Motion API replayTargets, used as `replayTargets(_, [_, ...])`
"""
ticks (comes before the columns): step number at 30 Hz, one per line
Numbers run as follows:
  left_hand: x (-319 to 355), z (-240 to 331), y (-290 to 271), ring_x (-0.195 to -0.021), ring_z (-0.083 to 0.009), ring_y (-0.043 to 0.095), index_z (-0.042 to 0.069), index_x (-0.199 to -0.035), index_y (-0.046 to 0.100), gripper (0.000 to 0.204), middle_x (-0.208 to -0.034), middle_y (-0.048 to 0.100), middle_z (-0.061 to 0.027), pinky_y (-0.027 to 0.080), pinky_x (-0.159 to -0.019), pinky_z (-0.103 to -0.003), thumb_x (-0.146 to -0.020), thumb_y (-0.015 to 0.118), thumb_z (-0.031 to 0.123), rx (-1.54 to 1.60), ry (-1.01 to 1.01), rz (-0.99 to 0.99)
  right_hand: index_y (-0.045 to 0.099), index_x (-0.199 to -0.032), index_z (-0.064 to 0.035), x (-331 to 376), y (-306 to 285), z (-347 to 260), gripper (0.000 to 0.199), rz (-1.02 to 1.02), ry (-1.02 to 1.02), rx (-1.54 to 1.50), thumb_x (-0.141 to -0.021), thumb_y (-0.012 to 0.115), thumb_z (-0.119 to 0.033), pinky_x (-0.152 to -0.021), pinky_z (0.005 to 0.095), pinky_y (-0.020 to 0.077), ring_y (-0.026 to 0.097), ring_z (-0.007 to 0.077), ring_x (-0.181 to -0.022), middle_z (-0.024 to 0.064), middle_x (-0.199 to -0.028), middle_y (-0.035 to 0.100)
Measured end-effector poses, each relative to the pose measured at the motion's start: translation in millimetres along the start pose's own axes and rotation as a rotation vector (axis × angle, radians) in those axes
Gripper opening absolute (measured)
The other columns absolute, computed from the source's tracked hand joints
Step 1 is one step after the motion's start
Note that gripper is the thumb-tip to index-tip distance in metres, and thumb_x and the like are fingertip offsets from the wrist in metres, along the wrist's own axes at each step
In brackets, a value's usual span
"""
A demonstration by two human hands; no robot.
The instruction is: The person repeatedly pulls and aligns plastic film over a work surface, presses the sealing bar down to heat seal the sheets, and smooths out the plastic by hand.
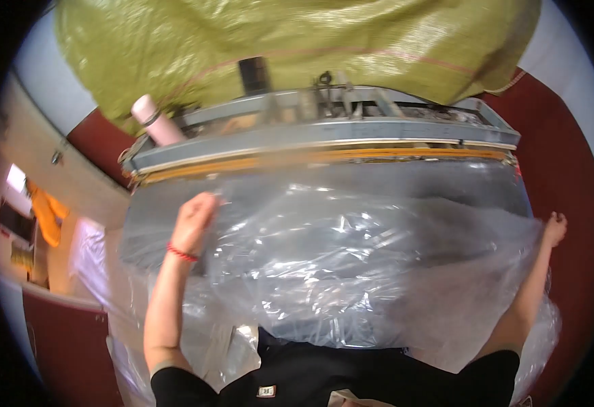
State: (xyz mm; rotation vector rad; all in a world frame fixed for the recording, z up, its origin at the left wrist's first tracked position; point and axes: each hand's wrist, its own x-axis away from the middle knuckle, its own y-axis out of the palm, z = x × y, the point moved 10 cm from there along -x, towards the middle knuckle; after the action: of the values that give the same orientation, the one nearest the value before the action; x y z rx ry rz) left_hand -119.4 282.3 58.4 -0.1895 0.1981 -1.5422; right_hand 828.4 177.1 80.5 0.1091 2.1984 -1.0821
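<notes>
A wide sheet of clear plastic film [324, 264] spreads in wrinkles across a dark grey work surface [161, 203] and hangs down toward my body. My left hand [197, 216], with a red bracelet at the wrist, is closed in a fist at the film's left part and grips it there. Far out to the right, my right hand [555, 229] pinches the film's edge, holding it stretched beyond the surface's right side. The film between the hands is slack and glossy. My fingertips on both sides are partly hidden.
Behind the surface runs a grey metal trough [324, 132] with tools in it and an orange strip [392, 154] along its front. A pink bottle [158, 122] and a dark phone-like block [253, 74] stand there. A yellow-green woven tarp [297, 41] covers the back. An open doorway [59, 237] lies left.
</notes>
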Motion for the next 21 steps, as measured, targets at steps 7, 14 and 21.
replayTargets(7, [33.9,55.2,69.8,-0.056,-0.0029,0.046,0.01,-0.082,0.051,0.008,-0.064,0.052,0.0037,0.033,-0.049,-0.016,-0.083,0.056,0.016,0.274,-0.005,-0.143,0.057,-0.101,-0.0058,194.4,-91.5,-331.1,0.022,-0.6,-0.606,-0.897,-0.081,0.055,-0.014,-0.077,0.025,0.0423,0.054,0.0137,-0.086,0.0056,-0.095,0.058])
replayTargets(14, [52.0,84.1,80.2,-0.068,-0.008,0.053,0.007,-0.082,0.049,0.009,-0.073,0.055,-0.0009,0.041,-0.062,-0.019,-0.08,0.058,0.008,0.201,0.098,-0.249,0.056,-0.103,-0.0042,471.4,-255.0,-473.4,0.04,-1.31,-1.317,-1.504,-0.065,0.069,-0.006,-0.081,0.0288,0.0416,0.052,0.0196,-0.095,0.0082,-0.099,0.056])
replayTargets(21, [60.7,116.6,65.3,-0.065,-0.0053,0.047,0.005,-0.08,0.047,0.017,-0.073,0.051,0.0017,0.04,-0.063,-0.019,-0.074,0.063,0.002,-0.153,0.435,-0.169,0.053,-0.083,-0.0001,535.5,-235.1,-475.3,0.011,-1.792,-0.807,-1.612,-0.082,0.055,-0.011,-0.057,0.021,0.0419,0.051,0.0075,-0.063,0.0031,-0.07,0.056])
